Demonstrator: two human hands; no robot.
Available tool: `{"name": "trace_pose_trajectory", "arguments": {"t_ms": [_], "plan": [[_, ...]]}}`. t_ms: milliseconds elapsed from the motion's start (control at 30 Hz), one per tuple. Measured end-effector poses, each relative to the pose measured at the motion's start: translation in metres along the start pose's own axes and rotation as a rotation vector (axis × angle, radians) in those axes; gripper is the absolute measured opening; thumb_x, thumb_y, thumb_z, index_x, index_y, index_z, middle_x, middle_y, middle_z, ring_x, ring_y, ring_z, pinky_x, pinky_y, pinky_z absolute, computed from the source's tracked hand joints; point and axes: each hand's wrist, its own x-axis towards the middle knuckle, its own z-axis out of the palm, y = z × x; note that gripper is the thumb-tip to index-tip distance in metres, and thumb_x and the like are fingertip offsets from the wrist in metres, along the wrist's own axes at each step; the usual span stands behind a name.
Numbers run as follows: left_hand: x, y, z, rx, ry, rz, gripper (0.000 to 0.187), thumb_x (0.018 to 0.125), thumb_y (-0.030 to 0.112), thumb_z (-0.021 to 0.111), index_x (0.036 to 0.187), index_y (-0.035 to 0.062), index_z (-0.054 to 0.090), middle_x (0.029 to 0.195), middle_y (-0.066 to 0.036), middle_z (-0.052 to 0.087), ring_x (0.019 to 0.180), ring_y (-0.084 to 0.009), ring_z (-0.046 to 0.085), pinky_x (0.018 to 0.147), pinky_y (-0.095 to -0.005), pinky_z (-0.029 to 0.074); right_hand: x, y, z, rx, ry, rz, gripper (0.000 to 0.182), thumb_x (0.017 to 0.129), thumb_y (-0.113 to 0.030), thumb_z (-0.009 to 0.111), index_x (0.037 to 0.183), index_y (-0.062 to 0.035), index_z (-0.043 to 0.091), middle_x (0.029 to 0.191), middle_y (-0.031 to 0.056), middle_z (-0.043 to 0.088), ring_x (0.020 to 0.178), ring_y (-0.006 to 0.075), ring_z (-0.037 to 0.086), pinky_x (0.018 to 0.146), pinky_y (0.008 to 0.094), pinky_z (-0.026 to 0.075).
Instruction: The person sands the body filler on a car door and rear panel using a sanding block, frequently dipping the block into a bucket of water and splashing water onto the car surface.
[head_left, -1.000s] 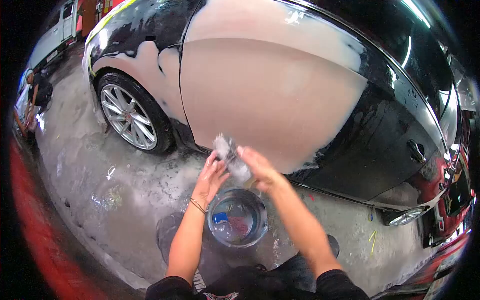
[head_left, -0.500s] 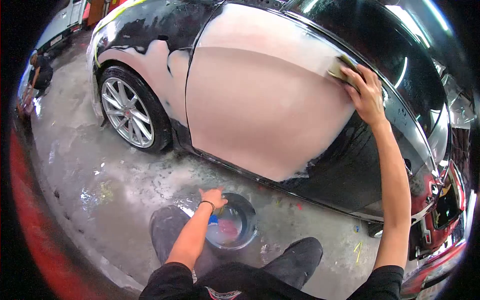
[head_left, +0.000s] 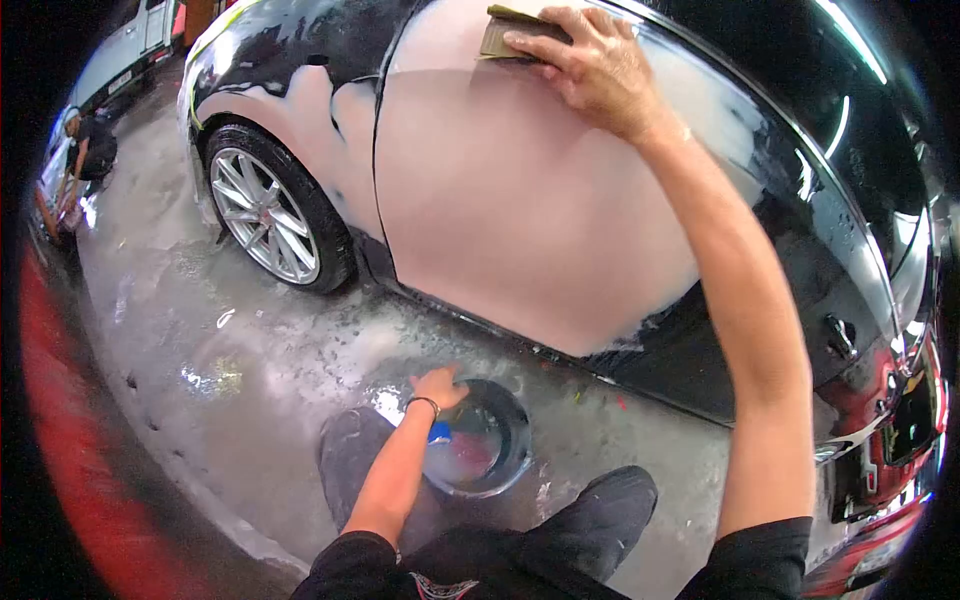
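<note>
My right hand (head_left: 600, 75) grips a folded olive-brown sanding sheet or pad (head_left: 508, 38) against the upper front part of the car door (head_left: 520, 190). The door is coated in dull pinkish primer, with black paint around it. Low in view, my left hand (head_left: 440, 388) hovers at the rim of a dark bucket (head_left: 515, 430), its fingers apart and nothing visible in them. Cloudy water fills the bucket, with a blue thing (head_left: 439, 432) and a pinkish thing (head_left: 470, 455) in it.
The front wheel (head_left: 265, 215) stands left of the door. A person (head_left: 90, 150) crouches at the far left beside a vehicle. A red car (head_left: 885, 450) is at the right. My knees flank the bucket on the wet concrete floor (head_left: 250, 380).
My right hand has slid the pad leftward along the upper door, from its rear edge toward its front. My left hand stays by the bucket. The view has shifted slightly.
</note>
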Motion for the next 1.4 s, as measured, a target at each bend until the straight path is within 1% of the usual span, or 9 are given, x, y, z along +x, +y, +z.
{"name": "trace_pose_trajectory", "arguments": {"t_ms": [167,300,500,567,667,867,1133,1300,1400], "plan": [[-0.065,0.025,-0.047,-0.091,0.283,0.104,0.075,0.092,0.044,0.079,0.16,0.0198,0.055,0.162,-0.014,0.058,0.152,-0.0348,0.053,0.126,-0.079,0.02,-0.062,0.063,-0.055,0.047,-0.127,-0.031,0.059,0.096,-0.02,0.078,0.151,-0.0396,0.069,0.148,0.0092,0.061,0.133,0.0372,0.058,0.115,0.0532,0.046],[-0.15,0.011,-0.116,-0.352,0.586,0.118,0.052,0.099,0.03,0.076,0.148,0.0168,0.066,0.148,-0.015,0.068,0.143,-0.0357,0.06,0.127,-0.0728,0.022,-0.093,0.089,-0.103,0.111,-0.267,0.081,0.06,0.083,-0.016,0.082,0.14,-0.0335,0.076,0.141,0.0062,0.065,0.123,0.0306,0.062,0.106,0.0473,0.047],[-0.28,-0.076,-0.168,-0.682,1.029,-0.365,0.033,0.104,0.021,0.071,0.134,0.0064,0.075,0.132,-0.018,0.075,0.126,-0.0372,0.07,0.113,-0.047,0.051,-0.07,0.093,-0.102,0.244,-0.368,0.171,0.052,0.086,-0.017,0.075,0.136,-0.0307,0.077,0.142,0.0065,0.064,0.124,0.0304,0.06,0.1,0.0468,0.045],[-0.351,-0.132,-0.132,-0.544,0.991,-0.512,0.035,0.106,0.025,0.068,0.133,0.0044,0.074,0.128,-0.021,0.077,0.118,-0.041,0.073,0.104,-0.0478,0.057,-0.06,0.096,-0.11,0.322,-0.447,0.226,0.057,0.085,-0.013,0.074,0.139,-0.0301,0.075,0.142,0.006,0.062,0.127,0.0308,0.057,0.101,0.048,0.044],[-0.493,-0.098,-0.158,-0.154,0.334,-0.843,0.038,0.103,0.034,0.067,0.123,0.0038,0.078,0.114,-0.026,0.078,0.111,-0.0456,0.075,0.098,-0.0532,0.059,-0.042,0.1,-0.131,0.481,-0.568,0.349,0.062,0.087,-0.011,0.077,0.146,-0.0307,0.069,0.146,0.01,0.06,0.129,0.035,0.057,0.102,0.0503,0.045],[-0.67,-0.002,-0.189,-0.183,0.255,-1.087,0.03,0.092,0.029,0.072,0.107,0.0055,0.083,0.109,-0.022,0.081,0.101,-0.0427,0.078,0.095,-0.051,0.061,-0.037,0.065,-0.229,0.752,-0.931,0.564,0.058,0.09,-0.018,0.084,0.144,-0.0266,0.067,0.137,0.0173,0.061,0.122,0.0396,0.059,0.098,0.0551,0.047],[-0.619,-0.013,-0.304,-0.22,0.64,-0.756,0.024,0.097,0.021,0.07,0.107,0.0024,0.081,0.108,-0.023,0.079,0.103,-0.0449,0.076,0.094,-0.0512,0.06,-0.144,-0.052,-0.374,0.828,-1.792,1.099,0.058,0.096,-0.032,0.078,0.151,-0.0228,0.061,0.141,0.0222,0.063,0.134,0.0416,0.057,0.112,0.053,0.049],[-0.475,-0.019,-0.458,-0.162,0.494,-0.43,0.02,0.102,0.024,0.073,0.106,0.0072,0.082,0.106,-0.019,0.079,0.102,-0.0418,0.075,0.094,-0.0514,0.059,-0.15,-0.108,-0.402,0.743,-2.177,0.99,0.062,0.095,-0.04,0.074,0.153,-0.0223,0.059,0.151,0.0118,0.065,0.145,0.0393,0.054,0.118,0.0507,0.048],[-0.391,0.016,-0.556,-0.132,0.442,-0.053,0.021,0.102,0.028,0.074,0.102,0.0082,0.082,0.105,-0.018,0.079,0.099,-0.0408,0.075,0.09,-0.05,0.06,-0.12,-0.135,-0.354,0.76,-2.043,0.948,0.048,0.093,-0.039,0.076,0.136,-0.0184,0.073,0.13,0.0098,0.077,0.127,0.0352,0.068,0.104,0.0503,0.057]]}}
